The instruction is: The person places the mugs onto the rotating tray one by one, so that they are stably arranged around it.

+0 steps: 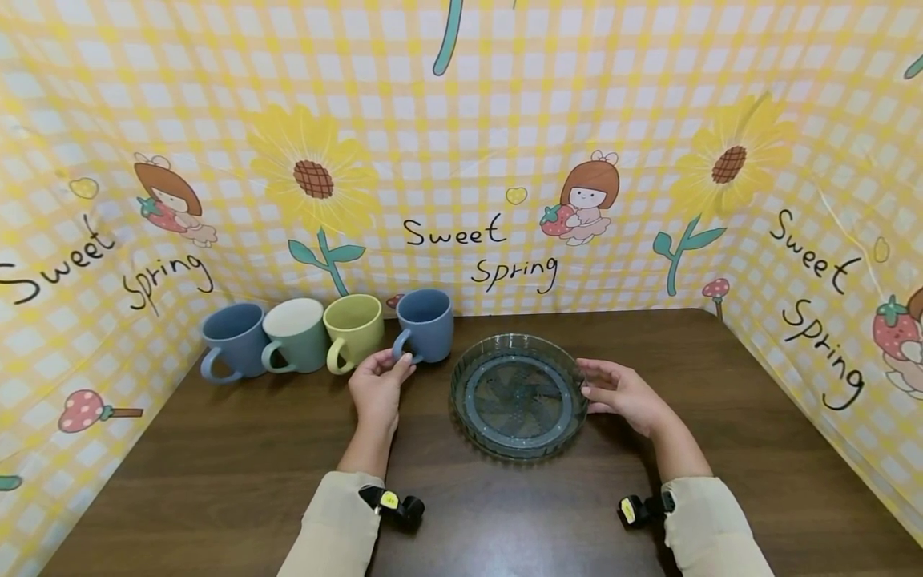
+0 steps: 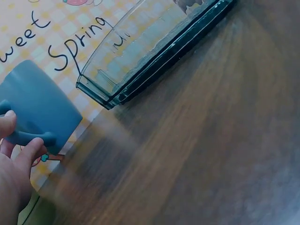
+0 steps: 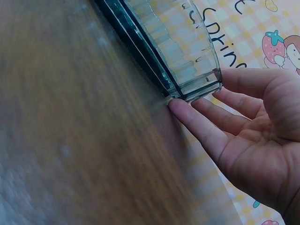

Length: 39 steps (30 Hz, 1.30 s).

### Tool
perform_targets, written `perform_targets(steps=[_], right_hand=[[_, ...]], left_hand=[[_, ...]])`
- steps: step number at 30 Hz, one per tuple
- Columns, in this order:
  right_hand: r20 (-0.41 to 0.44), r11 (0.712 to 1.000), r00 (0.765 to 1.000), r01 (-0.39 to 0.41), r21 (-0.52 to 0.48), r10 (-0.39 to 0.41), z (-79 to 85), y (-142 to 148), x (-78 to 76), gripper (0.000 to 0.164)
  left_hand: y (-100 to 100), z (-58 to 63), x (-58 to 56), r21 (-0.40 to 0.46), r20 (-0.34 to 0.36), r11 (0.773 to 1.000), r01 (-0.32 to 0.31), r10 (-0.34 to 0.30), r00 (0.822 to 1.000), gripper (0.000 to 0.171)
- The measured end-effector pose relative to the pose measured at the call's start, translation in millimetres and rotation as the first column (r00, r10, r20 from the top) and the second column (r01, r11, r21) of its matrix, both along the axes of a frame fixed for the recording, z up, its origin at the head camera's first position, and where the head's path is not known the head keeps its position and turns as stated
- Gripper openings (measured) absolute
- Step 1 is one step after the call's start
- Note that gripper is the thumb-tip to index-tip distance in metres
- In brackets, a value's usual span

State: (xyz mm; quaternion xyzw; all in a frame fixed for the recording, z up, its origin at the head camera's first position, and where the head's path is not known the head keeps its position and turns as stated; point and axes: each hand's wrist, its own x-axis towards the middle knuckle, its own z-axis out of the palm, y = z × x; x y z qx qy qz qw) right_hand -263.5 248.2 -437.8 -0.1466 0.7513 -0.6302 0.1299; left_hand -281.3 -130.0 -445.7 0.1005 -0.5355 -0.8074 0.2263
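Observation:
My left hand [image 1: 376, 390] pinches the handle of a blue mug [image 1: 427, 324] at the right end of a row of mugs. In the left wrist view, thumb and fingers meet on the handle of the same blue mug [image 2: 40, 103]. A round, see-through dark tray [image 1: 521, 401] with a ridged wall lies on the table right of the mug. My right hand [image 1: 626, 394] touches its right side with fairly straight fingers. From the right wrist view, one fingertip [image 3: 177, 104] meets the lower edge of the tray [image 3: 159, 61].
Left of the blue mug stand a yellow-green mug [image 1: 353, 324], a green mug with a white inside [image 1: 297, 328] and another blue mug [image 1: 234, 332]. A yellow checked cloth [image 1: 461, 160] rises behind and beside the brown wooden table [image 1: 490, 529].

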Motion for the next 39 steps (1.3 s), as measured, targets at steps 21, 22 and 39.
perform_targets(steps=[21,22,39], right_hand=[[0.014,1.000,1.000,0.002,0.032,-0.003,-0.2,2,3.2,0.061],[0.017,0.999,1.000,0.005,0.032,-0.005,-0.7,2,3.4,0.061],[0.012,1.000,1.000,0.003,0.029,-0.003,0.3,0,2.0,0.061]], left_hand=[[9,6.4,4.8,-0.018,-0.061,0.999,0.050,-0.051,0.997,0.025],[9,6.8,5.1,-0.018,-0.059,0.999,0.051,-0.052,0.997,0.022],[9,21.3,10.6,0.038,-0.100,0.998,0.051,-0.047,0.994,0.024]])
